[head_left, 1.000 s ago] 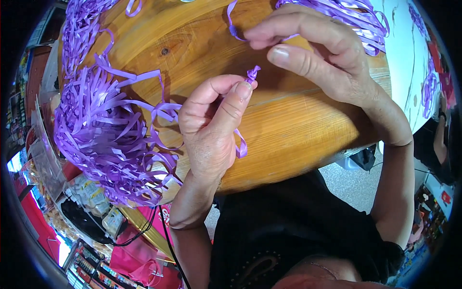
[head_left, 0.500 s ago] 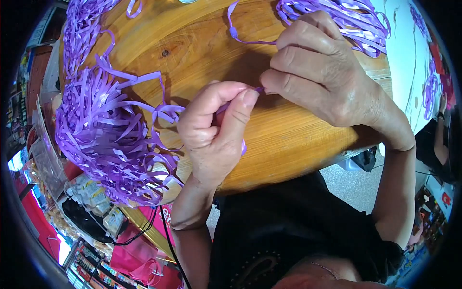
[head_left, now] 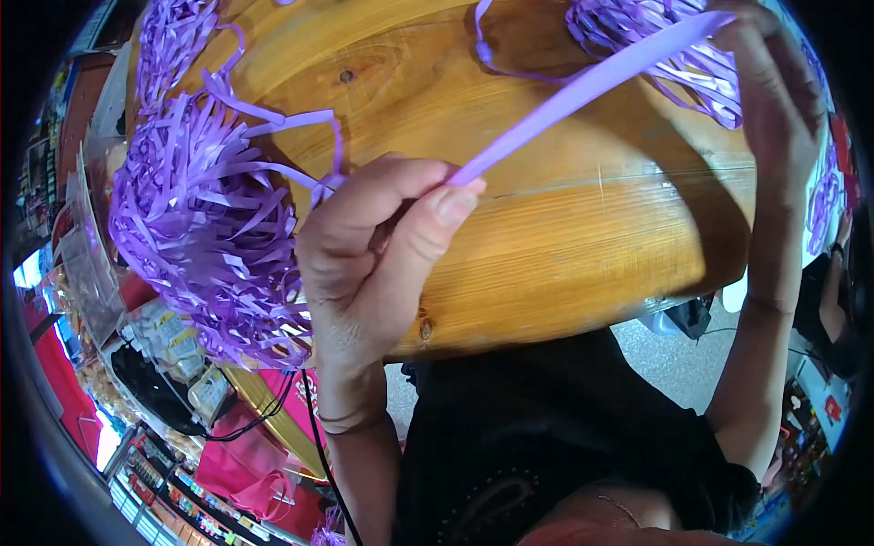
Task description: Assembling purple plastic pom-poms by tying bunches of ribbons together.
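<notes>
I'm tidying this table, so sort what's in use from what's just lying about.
In use:
left hand
right hand
purple ribbon strip stretched between both hands

Lying about:
pile of purple ribbon loops
smaller ribbon bunch
wooden table

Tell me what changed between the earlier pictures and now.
The right hand, which met the left hand at the strip's end, has pulled away up and to the right, drawing the purple ribbon strip taut between them. The left hand keeps pinching its end and now sits nearer the camera. The pile of purple strips and the wooden table stayed put.
</notes>
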`<state>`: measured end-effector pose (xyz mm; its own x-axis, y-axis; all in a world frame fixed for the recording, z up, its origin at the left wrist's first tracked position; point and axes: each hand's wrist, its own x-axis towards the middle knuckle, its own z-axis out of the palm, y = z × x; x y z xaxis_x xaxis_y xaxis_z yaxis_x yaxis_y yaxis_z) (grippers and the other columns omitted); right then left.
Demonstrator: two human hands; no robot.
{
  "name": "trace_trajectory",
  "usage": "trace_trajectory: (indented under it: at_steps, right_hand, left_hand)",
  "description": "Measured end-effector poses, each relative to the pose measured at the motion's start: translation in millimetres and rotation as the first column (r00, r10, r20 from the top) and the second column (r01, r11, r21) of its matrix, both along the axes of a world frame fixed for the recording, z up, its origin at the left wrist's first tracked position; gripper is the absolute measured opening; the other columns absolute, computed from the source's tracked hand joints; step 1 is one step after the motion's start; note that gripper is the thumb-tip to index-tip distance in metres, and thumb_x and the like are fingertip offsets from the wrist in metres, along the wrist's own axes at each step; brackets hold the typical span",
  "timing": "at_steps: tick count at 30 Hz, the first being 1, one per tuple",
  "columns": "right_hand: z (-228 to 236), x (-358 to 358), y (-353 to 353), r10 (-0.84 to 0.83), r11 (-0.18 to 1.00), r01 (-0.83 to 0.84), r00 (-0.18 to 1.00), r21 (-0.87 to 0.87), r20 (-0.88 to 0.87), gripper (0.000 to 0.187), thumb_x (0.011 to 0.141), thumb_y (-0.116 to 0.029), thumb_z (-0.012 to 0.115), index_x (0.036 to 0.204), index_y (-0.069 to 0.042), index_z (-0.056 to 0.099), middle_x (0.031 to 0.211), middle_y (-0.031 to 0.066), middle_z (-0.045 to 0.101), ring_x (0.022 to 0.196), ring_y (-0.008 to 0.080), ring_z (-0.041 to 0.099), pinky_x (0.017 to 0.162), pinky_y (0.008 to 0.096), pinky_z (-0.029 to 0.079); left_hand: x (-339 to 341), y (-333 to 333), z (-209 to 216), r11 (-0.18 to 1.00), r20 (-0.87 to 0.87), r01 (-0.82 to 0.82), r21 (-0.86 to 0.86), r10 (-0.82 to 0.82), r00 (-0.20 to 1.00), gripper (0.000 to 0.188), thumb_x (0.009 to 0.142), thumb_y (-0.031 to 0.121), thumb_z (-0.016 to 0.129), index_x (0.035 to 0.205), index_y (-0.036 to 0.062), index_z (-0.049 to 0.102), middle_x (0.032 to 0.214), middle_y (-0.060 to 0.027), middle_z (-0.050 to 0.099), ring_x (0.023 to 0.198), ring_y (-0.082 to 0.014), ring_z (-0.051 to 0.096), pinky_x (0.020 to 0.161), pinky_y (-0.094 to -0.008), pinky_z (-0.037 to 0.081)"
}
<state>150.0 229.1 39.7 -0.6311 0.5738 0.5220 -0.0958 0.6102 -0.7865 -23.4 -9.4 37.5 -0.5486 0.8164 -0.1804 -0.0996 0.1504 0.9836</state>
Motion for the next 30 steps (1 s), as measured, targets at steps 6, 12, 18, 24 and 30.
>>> trace_trajectory:
  at_steps: [6, 12, 18, 24, 30]
  right_hand:
    - [-17.5, 63.1, 61.9, -0.130, 0.987, 0.109, 0.975, 0.122, 0.180, 0.029, 0.095, -0.008, 0.039, 0.118, -0.001, 0.055, 0.118, 0.0173, 0.056, 0.115, 0.0300, 0.050, 0.099, 0.0362, 0.039]
    - [-25.8, 75.1, 72.2, -0.164, 0.986, 0.164, 0.986, 0.000, 0.013, 0.030, 0.090, -0.007, 0.051, 0.119, -0.003, 0.054, 0.120, 0.0160, 0.055, 0.114, 0.0286, 0.052, 0.098, 0.0411, 0.040]
    - [21.0, -9.2, -38.8, -0.531, 0.698, 0.148, 0.763, 0.700, 0.369, 0.039, 0.090, -0.028, 0.053, 0.122, -0.006, 0.051, 0.120, 0.0172, 0.052, 0.110, 0.0264, 0.052, 0.094, 0.0338, 0.043]
    - [-23.7, -67.6, -82.0, 0.412, 0.747, -0.493, 0.870, 0.446, 0.273, 0.053, 0.073, -0.028, 0.067, 0.114, 0.003, 0.056, 0.107, 0.0161, 0.058, 0.091, 0.0280, 0.057, 0.075, 0.0369, 0.043]
    - [-26.2, -70.0, -93.9, 0.457, 0.681, -0.488, 0.866, 0.546, 0.204, 0.039, 0.068, -0.016, 0.065, 0.102, 0.003, 0.063, 0.085, 0.0096, 0.057, 0.072, 0.0197, 0.056, 0.060, 0.0320, 0.041]
  left_hand:
    - [-19.3, -24.8, -20.8, 0.992, 0.018, -0.079, 0.094, 0.078, 0.997, 0.018, 0.080, 0.000, 0.064, 0.098, 0.0002, 0.062, 0.084, -0.0025, 0.061, 0.072, -0.0074, 0.054, 0.065, -0.0181, 0.040]
    - [-25.3, -40.4, -30.0, 0.988, -0.075, -0.152, -0.003, 0.152, 0.986, 0.015, 0.081, 0.002, 0.063, 0.096, 0.0018, 0.063, 0.080, 0.0009, 0.060, 0.066, -0.0034, 0.050, 0.056, -0.0163, 0.037]
    - [-10.5, -19.8, -17.0, 0.988, -0.068, -0.145, 0.058, 0.149, 0.986, 0.014, 0.080, 0.005, 0.065, 0.094, 0.0019, 0.065, 0.077, 0.0018, 0.060, 0.061, -0.0015, 0.047, 0.051, -0.0158, 0.035]
    - [-10.3, -34.0, -30.3, 0.994, -0.076, -0.104, 0.033, 0.107, 0.991, 0.017, 0.079, 0.006, 0.068, 0.095, 0.0019, 0.065, 0.077, 0.0038, 0.061, 0.061, 0.0001, 0.045, 0.052, -0.0144, 0.034]
    - [-0.1, -25.5, -26.3, 0.986, 0.027, -0.087, 0.143, 0.084, 0.996, 0.018, 0.078, 0.003, 0.068, 0.096, -0.0006, 0.063, 0.077, 0.0019, 0.061, 0.064, -0.0014, 0.050, 0.057, -0.0156, 0.039]
